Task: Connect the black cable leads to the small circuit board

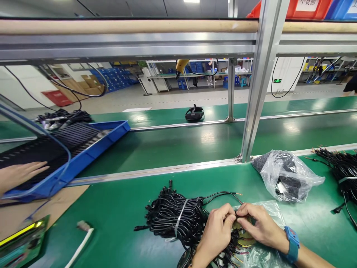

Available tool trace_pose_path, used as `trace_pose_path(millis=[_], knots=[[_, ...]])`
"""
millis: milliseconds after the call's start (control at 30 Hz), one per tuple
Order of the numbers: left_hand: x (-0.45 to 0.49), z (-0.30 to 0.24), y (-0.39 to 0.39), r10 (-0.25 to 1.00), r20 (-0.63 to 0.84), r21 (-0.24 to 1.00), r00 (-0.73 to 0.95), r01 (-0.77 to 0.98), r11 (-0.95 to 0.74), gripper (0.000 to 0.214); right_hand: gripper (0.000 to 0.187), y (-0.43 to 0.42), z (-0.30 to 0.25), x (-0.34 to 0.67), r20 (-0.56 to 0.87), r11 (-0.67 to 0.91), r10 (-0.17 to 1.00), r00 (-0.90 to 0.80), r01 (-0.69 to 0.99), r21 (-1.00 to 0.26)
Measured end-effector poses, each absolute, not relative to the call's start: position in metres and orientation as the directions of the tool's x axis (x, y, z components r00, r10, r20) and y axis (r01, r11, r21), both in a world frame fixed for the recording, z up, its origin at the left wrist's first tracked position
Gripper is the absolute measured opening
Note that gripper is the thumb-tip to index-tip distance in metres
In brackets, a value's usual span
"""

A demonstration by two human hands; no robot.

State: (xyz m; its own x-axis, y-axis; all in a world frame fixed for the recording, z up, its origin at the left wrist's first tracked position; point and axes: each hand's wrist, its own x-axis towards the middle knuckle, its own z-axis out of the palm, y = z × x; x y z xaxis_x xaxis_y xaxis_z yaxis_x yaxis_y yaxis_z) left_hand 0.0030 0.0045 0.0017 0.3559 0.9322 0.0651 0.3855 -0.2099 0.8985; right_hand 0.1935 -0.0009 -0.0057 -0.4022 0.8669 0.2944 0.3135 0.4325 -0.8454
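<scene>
My left hand [217,230] and my right hand [258,225] meet at the front, with thumbs and fingers pinched around a thin black cable [236,214]. The exact part between the fingertips is mostly covered. To the left of my hands lies a large bundle of coiled black cables [170,217], tied with a pale band and with black connectors at its far left end. Loose wire ends [237,247] in yellow and red spread beneath my hands. Under them is a clear plastic sheet or bag [264,257]. My right wrist wears a blue strap [292,240].
A clear bag of black parts [287,178] and another cable bundle [346,175] sit right. At left, another person's hand [23,176] rests over a blue tray [106,139]; a circuit board [25,242] and white cable [79,247] lie nearer. A metal post [256,93] rises ahead.
</scene>
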Motion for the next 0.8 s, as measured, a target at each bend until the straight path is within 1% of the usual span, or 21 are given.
trace_pose_path(millis=[100, 167, 367, 467, 533, 567, 633, 700, 733, 800], knots=[[0.003, 0.003, 0.004, 0.929, 0.065, 0.898, 0.363, 0.384, -0.213, 0.023, 0.005, 0.001, -0.003, 0.196, 0.226, 0.363, 0.9, -0.373, 0.354, -0.862], [0.004, 0.003, 0.003, 0.93, 0.07, 0.885, 0.361, 0.407, -0.225, 0.022, 0.007, 0.001, -0.003, 0.197, 0.217, 0.364, 0.895, -0.389, 0.359, -0.859], [0.005, 0.001, 0.0, 0.927, 0.08, 0.837, 0.365, 0.481, -0.261, 0.02, 0.017, -0.003, -0.008, 0.193, 0.293, 0.48, 0.83, -0.474, 0.339, -0.809], [0.004, 0.0, 0.001, 0.927, 0.064, 0.833, 0.368, 0.491, -0.253, 0.019, 0.02, -0.003, -0.008, 0.192, 0.328, 0.54, 0.795, -0.511, 0.348, -0.766], [0.004, 0.002, 0.002, 0.926, 0.039, 0.846, 0.375, 0.481, -0.231, 0.02, 0.019, -0.002, -0.006, 0.193, 0.332, 0.549, 0.788, -0.519, 0.347, -0.76], [0.004, 0.004, 0.002, 0.925, 0.029, 0.857, 0.378, 0.467, -0.218, 0.02, 0.016, -0.002, -0.004, 0.194, 0.312, 0.525, 0.803, -0.508, 0.354, -0.774], [0.003, 0.008, 0.003, 0.925, 0.019, 0.885, 0.38, 0.424, -0.192, 0.021, 0.009, 0.0, 0.0, 0.197, 0.235, 0.421, 0.861, -0.451, 0.371, -0.828], [0.003, 0.012, 0.004, 0.921, 0.011, 0.906, 0.39, 0.385, -0.174, 0.021, 0.011, 0.001, 0.004, 0.2, 0.154, 0.308, 0.906, -0.395, 0.366, -0.878], [0.002, 0.013, 0.005, 0.917, 0.004, 0.911, 0.4, 0.377, -0.169, 0.019, 0.011, 0.002, 0.006, 0.201, 0.13, 0.277, 0.914, -0.384, 0.355, -0.893], [0.001, 0.015, 0.006, 0.908, -0.017, 0.909, 0.418, 0.385, -0.16, 0.015, 0.007, 0.002, 0.008, 0.202, 0.124, 0.269, 0.911, -0.393, 0.34, -0.901]])
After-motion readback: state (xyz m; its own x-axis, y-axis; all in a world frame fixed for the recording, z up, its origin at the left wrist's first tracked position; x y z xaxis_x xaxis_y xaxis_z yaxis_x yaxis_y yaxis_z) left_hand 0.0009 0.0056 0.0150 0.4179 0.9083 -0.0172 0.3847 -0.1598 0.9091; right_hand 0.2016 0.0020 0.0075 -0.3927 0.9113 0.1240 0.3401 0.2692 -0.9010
